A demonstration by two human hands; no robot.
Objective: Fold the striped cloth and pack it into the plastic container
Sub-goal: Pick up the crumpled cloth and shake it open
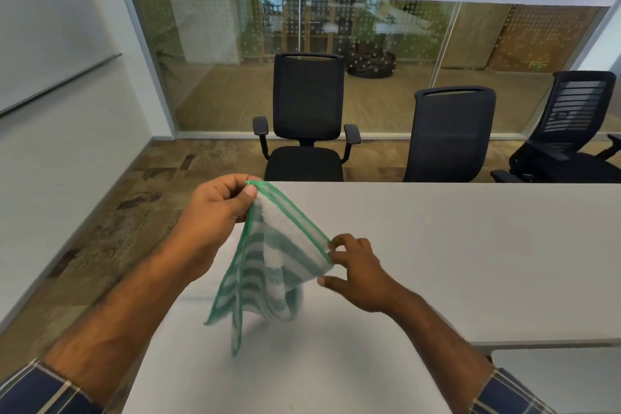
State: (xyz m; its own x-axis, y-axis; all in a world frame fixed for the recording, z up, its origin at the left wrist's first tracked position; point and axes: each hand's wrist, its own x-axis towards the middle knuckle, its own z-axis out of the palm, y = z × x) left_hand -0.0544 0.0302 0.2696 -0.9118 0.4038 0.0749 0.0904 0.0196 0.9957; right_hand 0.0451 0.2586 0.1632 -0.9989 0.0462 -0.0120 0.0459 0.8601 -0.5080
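The striped cloth (268, 265), green and white with a green hem, hangs in the air above the white table (453, 245). My left hand (215, 208) pinches its upper corner near the table's far left edge. My right hand (359, 272) pinches another corner lower and to the right, so the top hem stretches between the two hands. The rest of the cloth droops in folds, its lowest tips hanging just above the tabletop. No plastic container is in view.
Three black office chairs (307, 118) (450, 134) (568, 131) stand beyond the table's far edge, in front of a glass wall. The table's left edge drops to patterned floor (111, 228). A second table surface (557, 376) shows at the lower right.
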